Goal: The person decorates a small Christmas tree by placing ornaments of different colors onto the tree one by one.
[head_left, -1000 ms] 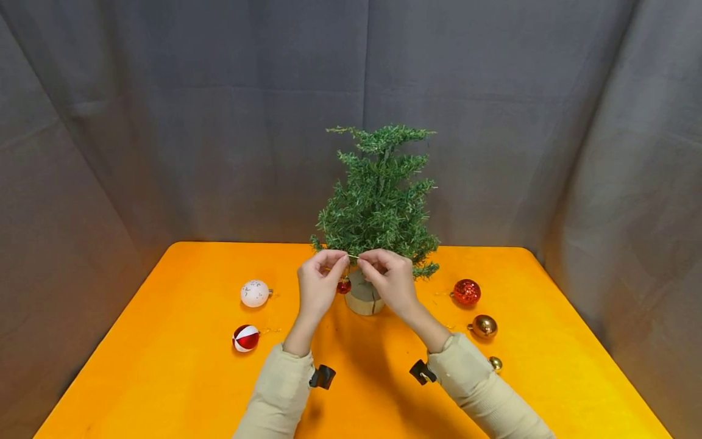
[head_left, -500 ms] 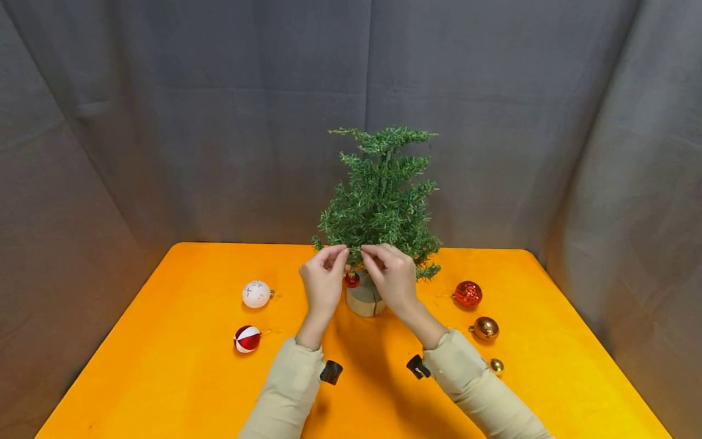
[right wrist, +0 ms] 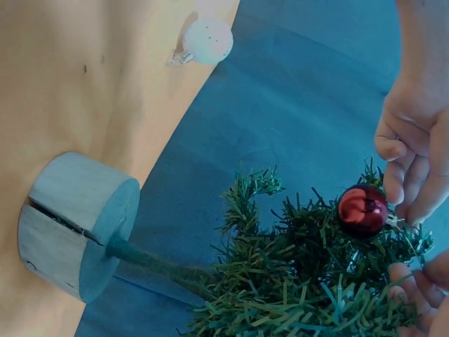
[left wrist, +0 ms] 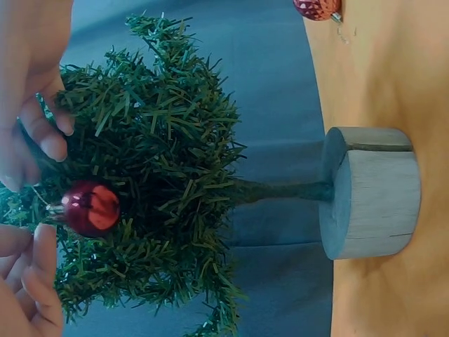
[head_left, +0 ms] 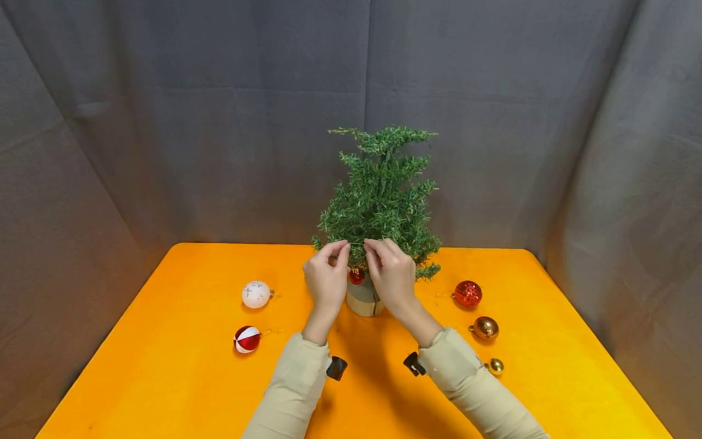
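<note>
From the head camera, both hands were up at the lower front branches of the small green tree (head_left: 381,195). The left hand (head_left: 326,281) and the right hand (head_left: 392,277) each pinched an end of a thin gold loop (head_left: 356,244), fingertips nearly meeting. The small red bauble (head_left: 357,277) dangled between them, just above the wooden base (head_left: 364,299). Compared with a second ago, the hands had risen and closed in on the foliage, and the bauble had swung from beside the left hand to the middle. By my judgement, the loop was being worked over a branch tip, not yet let go.

Around them on the orange table (head_left: 164,366) lay a white bauble (head_left: 255,294), a red-and-white bauble (head_left: 246,339), a glittery red bauble (head_left: 468,293), a gold bauble (head_left: 485,327) and a smaller gold bauble (head_left: 496,366).

On the left wrist camera, the red bauble (left wrist: 90,208) sat right against the needles, with fingers (left wrist: 42,137) curled in on both sides. The string there was too fine to trace fully. The trunk ran to the wooden base (left wrist: 372,193).

From the right wrist camera, the bauble (right wrist: 363,209) hung at the outer edge of the branches, its cap next to pinching fingertips (right wrist: 400,189). The wooden base (right wrist: 74,225) stood on the table, with the white bauble (right wrist: 208,39) well apart beyond it.
</note>
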Demonstrator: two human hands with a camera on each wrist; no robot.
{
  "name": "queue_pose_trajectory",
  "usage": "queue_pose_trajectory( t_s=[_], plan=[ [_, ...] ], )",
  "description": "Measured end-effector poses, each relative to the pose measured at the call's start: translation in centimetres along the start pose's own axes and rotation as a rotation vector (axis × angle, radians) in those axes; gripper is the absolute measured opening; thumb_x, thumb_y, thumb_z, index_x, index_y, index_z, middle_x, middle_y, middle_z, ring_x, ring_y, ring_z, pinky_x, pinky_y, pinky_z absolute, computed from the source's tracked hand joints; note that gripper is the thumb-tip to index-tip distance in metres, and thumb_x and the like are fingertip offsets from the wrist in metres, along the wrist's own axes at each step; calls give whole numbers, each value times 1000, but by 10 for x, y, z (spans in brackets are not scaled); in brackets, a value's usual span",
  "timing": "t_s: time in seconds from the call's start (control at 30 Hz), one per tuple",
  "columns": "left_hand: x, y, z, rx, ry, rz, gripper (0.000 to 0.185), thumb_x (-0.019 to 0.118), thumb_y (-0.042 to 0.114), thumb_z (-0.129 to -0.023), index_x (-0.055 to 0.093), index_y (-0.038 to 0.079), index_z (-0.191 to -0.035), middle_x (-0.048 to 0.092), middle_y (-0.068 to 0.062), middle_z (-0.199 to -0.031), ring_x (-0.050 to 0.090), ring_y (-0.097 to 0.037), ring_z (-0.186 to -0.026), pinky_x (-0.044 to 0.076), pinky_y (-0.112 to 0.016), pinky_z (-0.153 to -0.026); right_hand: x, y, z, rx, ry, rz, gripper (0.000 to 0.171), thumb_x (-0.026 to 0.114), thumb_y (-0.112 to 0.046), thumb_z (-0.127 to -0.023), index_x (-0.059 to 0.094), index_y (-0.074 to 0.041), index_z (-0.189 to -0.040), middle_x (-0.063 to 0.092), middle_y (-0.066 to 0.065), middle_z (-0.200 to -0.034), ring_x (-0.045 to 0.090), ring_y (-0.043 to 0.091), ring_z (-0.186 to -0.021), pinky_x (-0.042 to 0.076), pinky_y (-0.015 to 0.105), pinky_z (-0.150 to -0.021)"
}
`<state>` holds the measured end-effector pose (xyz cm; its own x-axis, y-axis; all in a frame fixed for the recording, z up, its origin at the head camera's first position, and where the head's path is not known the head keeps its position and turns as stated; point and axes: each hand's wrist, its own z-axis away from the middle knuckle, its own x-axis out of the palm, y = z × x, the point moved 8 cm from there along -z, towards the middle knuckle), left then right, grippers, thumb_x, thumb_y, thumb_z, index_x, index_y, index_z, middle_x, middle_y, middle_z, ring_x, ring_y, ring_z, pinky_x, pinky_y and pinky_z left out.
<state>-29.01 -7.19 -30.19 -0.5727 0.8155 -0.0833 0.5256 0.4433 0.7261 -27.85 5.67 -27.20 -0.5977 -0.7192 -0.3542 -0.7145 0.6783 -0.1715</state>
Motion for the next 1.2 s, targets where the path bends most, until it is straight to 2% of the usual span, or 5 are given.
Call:
queue_pose_trajectory(
  t_s=[0.23, 0.43, 0.77, 0.97, 1.2],
  plan=[
    [3, -3, 3, -19, -18, -72, 13, 64, 12, -83, 70, 2, -89, 67, -5, -73, 55, -13, -45, 41, -24, -40, 2, -3, 2, -37, -19, 57, 9, 64, 0, -80, 69, 1, -87, 60, 9, -72, 46, 13, -40, 36, 21, -36],
    [7, -5, 7, -13, -56, -116, 13, 63, 12, -84, 70, 2, -88, 67, -5, -74, 52, -13, -45, 39, -23, -39, 5, -7, 4, -90, -75, 104, 11, 64, 1, -78, 70, -1, -87, 60, 8, -74, 48, 13, -42, 35, 21, -35],
    [8, -6, 13, 13, -81, -149, 11, 62, 9, -83, 71, 3, -87, 67, -6, -75, 51, -13, -44, 39, -21, -39, 5, -6, 7, -110, -128, 93, 13, 61, 4, -78, 70, 0, -87, 60, 8, -75, 48, 12, -42, 35, 21, -35],
    [10, -6, 15, 13, -97, -163, 10, 61, 7, -83, 70, 3, -86, 66, -7, -74, 52, -13, -46, 41, -22, -40, 5, -6, 8, -113, -142, 89, 12, 65, -5, -77, 70, 0, -88, 61, 8, -78, 46, 10, -42, 34, 18, -35],
    [10, -5, 18, 16, -87, -175, 10, 62, 6, -80, 70, 1, -85, 65, -8, -76, 56, -16, -51, 46, -26, -45, 6, -6, 8, -129, -137, 71, 23, 72, -13, -75, 69, -4, -97, 60, 7, -78, 45, 9, -42, 33, 18, -36]
  ],
)
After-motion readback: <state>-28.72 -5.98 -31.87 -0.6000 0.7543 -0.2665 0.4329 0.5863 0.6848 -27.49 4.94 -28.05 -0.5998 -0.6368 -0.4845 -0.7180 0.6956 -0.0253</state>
